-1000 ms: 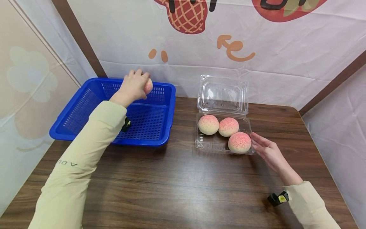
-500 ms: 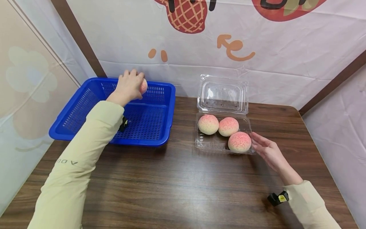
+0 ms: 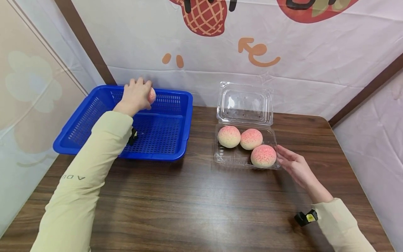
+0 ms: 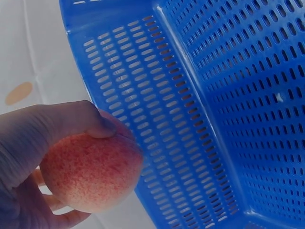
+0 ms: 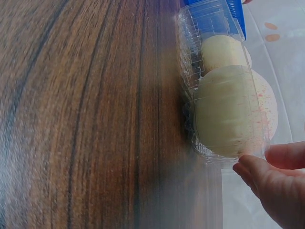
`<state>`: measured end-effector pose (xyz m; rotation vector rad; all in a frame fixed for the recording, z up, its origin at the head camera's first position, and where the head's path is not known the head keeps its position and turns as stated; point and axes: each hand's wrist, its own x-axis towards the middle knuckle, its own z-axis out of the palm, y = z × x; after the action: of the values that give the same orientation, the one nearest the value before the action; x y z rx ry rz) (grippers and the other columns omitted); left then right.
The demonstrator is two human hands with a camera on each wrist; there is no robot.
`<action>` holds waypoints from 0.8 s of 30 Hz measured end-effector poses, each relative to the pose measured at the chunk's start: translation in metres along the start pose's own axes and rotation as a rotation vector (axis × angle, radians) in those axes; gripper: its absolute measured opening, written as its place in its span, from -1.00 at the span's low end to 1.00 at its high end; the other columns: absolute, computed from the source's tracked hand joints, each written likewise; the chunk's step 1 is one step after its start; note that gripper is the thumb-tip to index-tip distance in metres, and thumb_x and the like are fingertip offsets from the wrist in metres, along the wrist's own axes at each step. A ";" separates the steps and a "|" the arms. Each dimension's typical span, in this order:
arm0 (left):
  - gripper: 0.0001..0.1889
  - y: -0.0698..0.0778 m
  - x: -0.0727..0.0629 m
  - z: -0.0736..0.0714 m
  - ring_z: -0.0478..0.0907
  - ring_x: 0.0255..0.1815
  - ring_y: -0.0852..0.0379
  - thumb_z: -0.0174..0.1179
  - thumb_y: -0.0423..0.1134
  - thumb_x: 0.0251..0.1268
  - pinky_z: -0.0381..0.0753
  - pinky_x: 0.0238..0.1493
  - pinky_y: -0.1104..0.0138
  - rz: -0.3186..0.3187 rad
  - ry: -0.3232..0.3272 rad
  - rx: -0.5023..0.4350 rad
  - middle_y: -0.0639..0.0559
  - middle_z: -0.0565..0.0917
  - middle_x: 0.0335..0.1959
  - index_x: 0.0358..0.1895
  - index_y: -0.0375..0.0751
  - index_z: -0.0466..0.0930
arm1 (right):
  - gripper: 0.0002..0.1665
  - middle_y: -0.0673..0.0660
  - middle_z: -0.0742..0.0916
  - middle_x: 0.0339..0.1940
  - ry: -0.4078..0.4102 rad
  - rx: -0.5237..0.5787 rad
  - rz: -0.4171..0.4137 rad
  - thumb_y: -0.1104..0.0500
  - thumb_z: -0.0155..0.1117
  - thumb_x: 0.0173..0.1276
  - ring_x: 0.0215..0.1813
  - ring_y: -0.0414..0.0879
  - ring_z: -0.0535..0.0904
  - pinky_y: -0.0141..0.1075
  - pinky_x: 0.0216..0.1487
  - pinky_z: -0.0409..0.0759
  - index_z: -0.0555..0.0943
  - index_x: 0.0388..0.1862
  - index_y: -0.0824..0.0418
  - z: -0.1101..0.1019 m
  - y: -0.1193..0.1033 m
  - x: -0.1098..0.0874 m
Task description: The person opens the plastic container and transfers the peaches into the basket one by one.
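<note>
In the head view my left hand (image 3: 133, 97) grips a pink-and-cream peach (image 3: 152, 95) above the back part of a blue plastic basket (image 3: 185, 140). Thumb and fingers wrap that peach (image 4: 95, 174) in the left wrist view, close to the basket's slotted wall. My right hand (image 3: 297, 168) pinches the near right corner of a clear clamshell box (image 3: 231, 157), its hinged lid (image 3: 245, 103) standing raised at the back. Inside lie three more peaches: one at left (image 3: 229, 136), a middle peach (image 3: 251, 139) and a front right peach (image 3: 263, 156).
Both things stand on a dark wood-grain table (image 3: 176, 206), the basket left of the box. A printed cloth wall (image 3: 201, 80) rises right behind them. A black wrist camera (image 3: 306, 218) hangs under the right sleeve.
My left hand has moved leftward over the basket, carrying the peach with it. The right hand, the box and the peaches inside keep their places.
</note>
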<state>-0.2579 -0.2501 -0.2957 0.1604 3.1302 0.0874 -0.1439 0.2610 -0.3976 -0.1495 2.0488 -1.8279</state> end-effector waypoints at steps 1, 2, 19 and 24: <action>-0.21 -0.001 0.000 0.000 0.12 0.09 -0.45 0.39 -0.27 -0.18 0.19 0.01 -0.23 -0.003 -0.002 -0.001 -0.44 0.24 0.06 0.19 -0.42 0.19 | -0.34 0.40 0.05 0.41 0.001 0.000 0.000 0.36 -0.13 0.40 0.31 -0.30 0.24 -0.57 0.07 0.36 -0.09 0.40 0.45 0.000 0.000 0.000; -0.21 -0.002 0.000 0.000 0.12 0.09 -0.45 0.38 -0.27 -0.18 0.20 0.01 -0.23 -0.005 -0.004 -0.003 -0.44 0.24 0.06 0.19 -0.42 0.19 | -0.34 0.39 0.05 0.41 0.002 0.000 0.001 0.36 -0.13 0.40 0.31 -0.29 0.24 -0.57 0.07 0.36 -0.09 0.40 0.44 0.000 0.000 0.000; -0.22 -0.021 -0.001 0.006 0.10 0.09 -0.51 0.35 -0.27 -0.13 0.20 0.00 -0.28 -0.058 -0.047 -0.019 -0.52 0.20 0.07 0.18 -0.49 0.15 | -0.34 0.37 0.06 0.42 0.009 -0.012 0.019 0.37 -0.14 0.40 0.39 -0.13 0.13 -0.55 0.09 0.35 -0.08 0.41 0.42 0.002 -0.002 0.000; -0.21 -0.026 -0.001 0.011 0.10 0.09 -0.51 0.33 -0.26 -0.11 0.23 -0.01 -0.27 -0.064 -0.054 -0.025 -0.53 0.19 0.07 0.19 -0.50 0.13 | -0.34 0.36 0.06 0.42 0.021 -0.025 0.010 0.36 -0.13 0.40 0.38 -0.15 0.15 -0.55 0.08 0.35 -0.08 0.41 0.41 0.004 0.003 0.001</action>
<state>-0.2598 -0.2754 -0.3085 0.0608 3.0752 0.1200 -0.1425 0.2571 -0.4007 -0.1270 2.0829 -1.8061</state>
